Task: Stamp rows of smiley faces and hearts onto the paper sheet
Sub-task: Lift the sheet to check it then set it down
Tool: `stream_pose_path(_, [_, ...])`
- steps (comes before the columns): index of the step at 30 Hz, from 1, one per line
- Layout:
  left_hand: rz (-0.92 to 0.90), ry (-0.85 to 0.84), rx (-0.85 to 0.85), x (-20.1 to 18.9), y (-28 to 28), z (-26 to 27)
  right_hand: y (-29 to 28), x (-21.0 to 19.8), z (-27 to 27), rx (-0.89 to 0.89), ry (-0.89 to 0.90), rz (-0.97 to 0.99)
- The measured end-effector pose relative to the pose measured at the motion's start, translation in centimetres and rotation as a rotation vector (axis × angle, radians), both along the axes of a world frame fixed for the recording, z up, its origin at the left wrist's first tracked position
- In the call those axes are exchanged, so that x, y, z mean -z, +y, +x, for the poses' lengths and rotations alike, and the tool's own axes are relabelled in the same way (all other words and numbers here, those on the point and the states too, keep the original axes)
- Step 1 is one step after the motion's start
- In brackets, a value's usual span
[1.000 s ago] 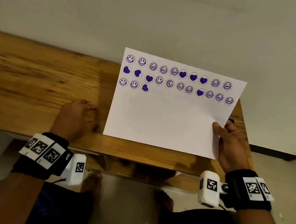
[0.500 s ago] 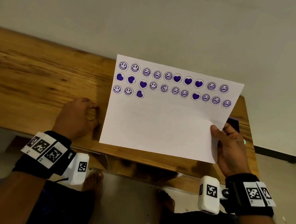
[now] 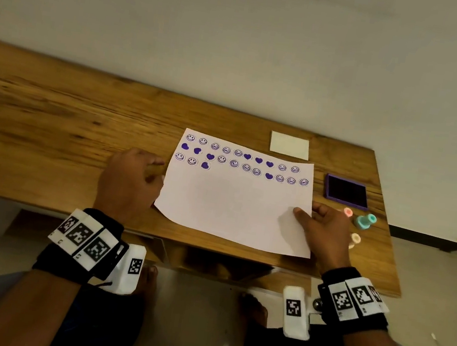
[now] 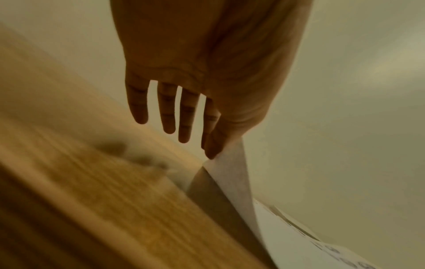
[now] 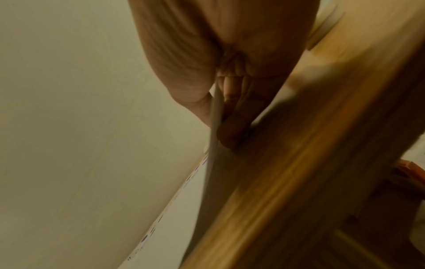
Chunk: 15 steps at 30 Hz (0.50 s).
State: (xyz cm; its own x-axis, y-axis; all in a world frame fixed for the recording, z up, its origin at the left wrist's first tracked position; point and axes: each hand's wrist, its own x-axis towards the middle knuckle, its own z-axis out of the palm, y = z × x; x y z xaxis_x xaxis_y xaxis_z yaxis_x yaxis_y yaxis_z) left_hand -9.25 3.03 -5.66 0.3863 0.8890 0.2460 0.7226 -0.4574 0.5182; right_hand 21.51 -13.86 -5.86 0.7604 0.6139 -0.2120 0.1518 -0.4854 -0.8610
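The white paper sheet (image 3: 234, 203) lies low over the wooden table (image 3: 51, 122), its top carrying three rows of purple smileys and hearts; the third row has a gap in the middle. My right hand (image 3: 312, 218) pinches the sheet's right edge, thumb on top, fingers beneath. In the right wrist view the paper (image 5: 215, 127) runs between thumb and fingers of that hand (image 5: 220, 112). My left hand (image 3: 147, 175) is at the sheet's left edge. The left wrist view shows its fingers (image 4: 184, 109) straight and the thumb tip touching the paper edge (image 4: 232, 172).
A purple ink pad (image 3: 347, 191) lies right of the sheet. Near it are a teal stamp (image 3: 365, 221), a pink stamp (image 3: 348, 212) and a peach stamp (image 3: 354, 239). A white card (image 3: 289, 145) sits behind the sheet. The table's near edge runs just below the paper.
The sheet, held upright in the right hand before, has come down toward the table. My left hand moved right to the paper's left edge. Ink pad and stamps are now uncovered.
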Motion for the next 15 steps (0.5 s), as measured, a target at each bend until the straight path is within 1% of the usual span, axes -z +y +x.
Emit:
stream_pose_path(2, [0.024,-0.042,0.007,-0.4,-0.6,0.6,0.1,-0.1,0.0,-0.003,-0.038,-0.015])
stream_pose_path(6, [0.105,-0.042,0.011,-1.3,-1.0,1.0,0.1,-0.3,0.0,-0.007,-0.064,-0.037])
stream_pose_path(9, [0.097,-0.044,0.05,-2.0,-1.8,1.5,-0.1,-0.6,-0.2,-0.014,-0.116,-0.062])
stream_pose_path(12, [-0.009,-0.042,0.171,-1.9,-3.3,3.2,-0.1,-1.1,-0.5,-0.034,-0.168,-0.085])
stream_pose_path(15, [-0.071,0.075,0.34,-1.4,-5.0,5.5,-0.1,-1.3,-0.7,-0.052,-0.191,-0.108])
